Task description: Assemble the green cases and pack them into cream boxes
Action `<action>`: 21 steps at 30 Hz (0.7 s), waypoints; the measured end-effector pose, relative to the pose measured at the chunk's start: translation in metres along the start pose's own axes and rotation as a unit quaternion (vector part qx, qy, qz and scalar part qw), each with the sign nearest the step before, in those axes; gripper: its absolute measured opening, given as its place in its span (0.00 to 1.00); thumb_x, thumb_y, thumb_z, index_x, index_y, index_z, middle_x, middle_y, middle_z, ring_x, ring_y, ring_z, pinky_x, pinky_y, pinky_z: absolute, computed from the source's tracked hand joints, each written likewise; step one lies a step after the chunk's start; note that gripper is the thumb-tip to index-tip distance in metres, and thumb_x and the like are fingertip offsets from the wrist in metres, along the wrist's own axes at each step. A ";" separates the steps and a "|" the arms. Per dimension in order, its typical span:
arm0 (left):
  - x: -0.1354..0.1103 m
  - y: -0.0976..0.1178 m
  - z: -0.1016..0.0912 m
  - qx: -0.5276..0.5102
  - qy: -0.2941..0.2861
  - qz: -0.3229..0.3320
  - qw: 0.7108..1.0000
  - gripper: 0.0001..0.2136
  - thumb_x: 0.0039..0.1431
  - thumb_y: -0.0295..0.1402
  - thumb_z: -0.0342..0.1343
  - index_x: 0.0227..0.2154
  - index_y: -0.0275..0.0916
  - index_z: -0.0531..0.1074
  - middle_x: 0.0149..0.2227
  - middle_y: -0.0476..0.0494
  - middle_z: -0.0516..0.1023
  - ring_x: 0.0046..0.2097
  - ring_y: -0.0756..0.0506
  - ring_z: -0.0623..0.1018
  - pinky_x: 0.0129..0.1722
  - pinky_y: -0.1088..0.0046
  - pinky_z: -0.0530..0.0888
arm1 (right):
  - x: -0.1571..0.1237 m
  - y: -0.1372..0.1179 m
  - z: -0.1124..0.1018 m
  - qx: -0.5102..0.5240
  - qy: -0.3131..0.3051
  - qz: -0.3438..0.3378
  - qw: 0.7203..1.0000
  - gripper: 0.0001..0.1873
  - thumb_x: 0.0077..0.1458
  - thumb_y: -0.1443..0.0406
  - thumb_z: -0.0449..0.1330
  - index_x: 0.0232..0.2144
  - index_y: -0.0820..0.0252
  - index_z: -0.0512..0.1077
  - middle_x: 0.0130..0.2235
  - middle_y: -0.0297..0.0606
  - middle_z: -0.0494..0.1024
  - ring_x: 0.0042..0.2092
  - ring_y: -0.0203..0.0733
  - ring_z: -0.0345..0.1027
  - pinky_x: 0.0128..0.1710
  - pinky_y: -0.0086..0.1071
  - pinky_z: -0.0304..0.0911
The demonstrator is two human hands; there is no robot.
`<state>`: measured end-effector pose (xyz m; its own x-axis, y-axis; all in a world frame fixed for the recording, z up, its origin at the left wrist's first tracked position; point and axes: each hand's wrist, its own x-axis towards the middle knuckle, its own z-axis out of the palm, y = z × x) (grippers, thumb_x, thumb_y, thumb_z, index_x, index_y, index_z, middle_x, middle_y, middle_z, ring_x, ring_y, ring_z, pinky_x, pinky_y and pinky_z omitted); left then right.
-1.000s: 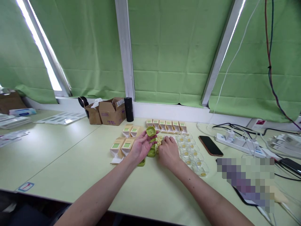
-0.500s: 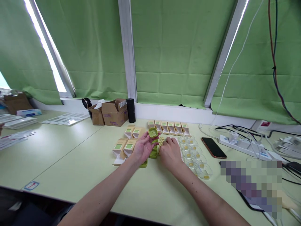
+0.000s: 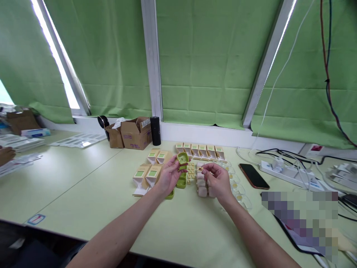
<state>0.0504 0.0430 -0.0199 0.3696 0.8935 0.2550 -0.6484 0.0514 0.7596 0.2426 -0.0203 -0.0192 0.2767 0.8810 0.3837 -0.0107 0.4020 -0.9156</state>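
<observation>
My left hand [image 3: 169, 176] is closed on a small green square cup [image 3: 183, 158], its hollow turned toward me. On the table beside it stand more green cups [image 3: 181, 182], partly covered by the hand. My right hand [image 3: 219, 180] is pinched at a small pale block with a yellow piece on it [image 3: 199, 169], at the top of a group of pale grey blocks [image 3: 202, 191]. Between the cups and the blocks lie rows of tiny yellow pieces [image 3: 190, 171]. Clear plastic covers with yellow spots [image 3: 239, 195] lie partly behind my right hand.
Cardboard packages with green labels stand in a back row [image 3: 203, 152] and at the left [image 3: 153, 175]. A phone [image 3: 253, 175] and a power strip [image 3: 287, 174] lie at right. Cardboard boxes [image 3: 136, 134] and a black cylinder [image 3: 155, 131] stand behind. Another person's hand [image 3: 6, 155] shows far left.
My right hand has moved from the yellow pieces rightward to the pale blocks, which now show. My left hand still holds the green cup, almost unmoved. Another person's hand has come further into view.
</observation>
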 end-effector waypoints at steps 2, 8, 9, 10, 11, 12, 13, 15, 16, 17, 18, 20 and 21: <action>-0.001 0.001 0.002 0.018 -0.003 0.007 1.000 0.20 0.60 0.32 0.66 0.54 0.37 0.74 0.49 0.35 0.82 0.47 0.40 0.82 0.42 0.67 0.76 | 0.001 0.000 0.001 0.061 0.015 0.008 0.998 0.18 0.47 0.55 0.73 0.36 0.56 0.75 0.30 0.35 0.79 0.29 0.39 0.70 0.26 0.30 0.65; -0.005 0.001 0.007 0.045 -0.003 0.006 0.999 0.23 0.58 0.34 0.68 0.56 0.38 0.74 0.50 0.36 0.81 0.49 0.41 0.80 0.42 0.69 0.76 | -0.001 -0.001 0.003 0.084 0.029 0.006 0.996 0.15 0.51 0.55 0.71 0.36 0.55 0.73 0.32 0.33 0.76 0.32 0.38 0.70 0.25 0.28 0.65; -0.006 0.000 0.007 0.047 -0.003 0.005 0.999 0.24 0.58 0.34 0.69 0.56 0.38 0.74 0.50 0.36 0.81 0.49 0.41 0.80 0.42 0.69 0.76 | -0.001 -0.001 0.003 0.082 0.030 0.004 0.996 0.15 0.51 0.54 0.71 0.34 0.55 0.73 0.32 0.34 0.76 0.32 0.38 0.70 0.25 0.28 0.66; -0.006 0.000 0.007 0.049 -0.003 0.005 0.999 0.24 0.58 0.34 0.69 0.57 0.38 0.74 0.49 0.36 0.81 0.49 0.42 0.80 0.42 0.69 0.76 | -0.001 -0.001 0.004 0.082 0.031 0.004 0.996 0.14 0.52 0.54 0.70 0.33 0.56 0.74 0.32 0.34 0.76 0.32 0.38 0.70 0.25 0.28 0.66; -0.006 0.000 0.007 0.052 -0.003 0.005 0.999 0.24 0.58 0.35 0.69 0.57 0.38 0.74 0.49 0.36 0.81 0.49 0.42 0.80 0.42 0.69 0.76 | -0.001 0.000 0.004 0.084 0.032 0.006 0.996 0.14 0.52 0.54 0.70 0.33 0.56 0.75 0.33 0.35 0.76 0.32 0.38 0.70 0.25 0.28 0.66; -0.006 0.000 0.007 0.054 -0.003 0.006 0.999 0.24 0.58 0.35 0.69 0.57 0.38 0.74 0.49 0.36 0.81 0.48 0.42 0.80 0.42 0.69 0.75 | -0.001 0.000 0.004 0.087 0.033 0.010 0.996 0.14 0.52 0.53 0.70 0.33 0.56 0.76 0.34 0.36 0.77 0.33 0.38 0.69 0.26 0.29 0.66; -0.006 0.000 0.007 0.056 -0.003 0.007 0.998 0.23 0.58 0.36 0.69 0.56 0.39 0.75 0.49 0.37 0.81 0.48 0.42 0.80 0.42 0.69 0.75 | -0.001 0.000 0.004 0.093 0.033 0.016 0.995 0.15 0.51 0.53 0.71 0.33 0.57 0.77 0.35 0.37 0.78 0.33 0.38 0.69 0.26 0.29 0.67; -0.006 0.000 0.007 0.059 -0.005 0.007 0.998 0.22 0.58 0.36 0.69 0.55 0.39 0.76 0.49 0.37 0.81 0.46 0.44 0.79 0.42 0.69 0.75 | -0.002 -0.002 0.005 0.112 0.031 0.030 0.993 0.16 0.49 0.53 0.72 0.35 0.57 0.79 0.35 0.37 0.79 0.33 0.38 0.69 0.26 0.30 0.68; -0.006 0.000 0.007 0.060 -0.005 0.007 0.998 0.22 0.58 0.36 0.69 0.54 0.39 0.76 0.48 0.38 0.82 0.46 0.44 0.79 0.42 0.70 0.75 | -0.002 -0.002 0.005 0.121 0.029 0.036 0.992 0.17 0.48 0.54 0.73 0.36 0.57 0.80 0.35 0.37 0.79 0.33 0.38 0.69 0.27 0.31 0.68; -0.006 0.000 0.007 0.062 -0.005 0.007 0.998 0.21 0.57 0.36 0.70 0.53 0.39 0.76 0.48 0.38 0.82 0.45 0.44 0.79 0.42 0.70 0.75 | -0.002 -0.003 0.005 0.130 0.027 0.041 0.990 0.18 0.46 0.55 0.74 0.37 0.57 0.81 0.34 0.37 0.79 0.33 0.38 0.70 0.27 0.31 0.68; -0.006 0.000 0.007 0.064 -0.004 0.007 0.998 0.21 0.57 0.36 0.70 0.53 0.39 0.77 0.48 0.38 0.82 0.45 0.44 0.79 0.42 0.70 0.75 | -0.002 -0.004 0.005 0.139 0.027 0.047 0.989 0.19 0.45 0.56 0.75 0.38 0.57 0.81 0.34 0.37 0.80 0.33 0.38 0.70 0.28 0.31 0.69; -0.006 0.000 0.007 0.067 -0.001 0.004 0.998 0.20 0.58 0.37 0.69 0.53 0.39 0.77 0.47 0.38 0.82 0.45 0.43 0.80 0.42 0.69 0.75 | -0.002 -0.006 0.005 0.162 0.030 0.059 0.985 0.20 0.43 0.56 0.77 0.37 0.58 0.81 0.32 0.37 0.80 0.32 0.38 0.71 0.28 0.31 0.69; -0.006 0.000 0.007 0.069 0.000 0.002 0.998 0.20 0.58 0.37 0.69 0.52 0.39 0.77 0.47 0.38 0.82 0.46 0.43 0.80 0.42 0.69 0.75 | -0.002 -0.007 0.006 0.176 0.033 0.067 0.982 0.20 0.43 0.55 0.77 0.37 0.58 0.81 0.31 0.37 0.80 0.31 0.38 0.71 0.27 0.31 0.69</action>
<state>0.0527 0.0349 -0.0177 0.3677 0.8933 0.2586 -0.5525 -0.0138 0.8334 0.2366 -0.0237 -0.0134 0.3109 0.9189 0.2430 -0.3799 0.3545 -0.8544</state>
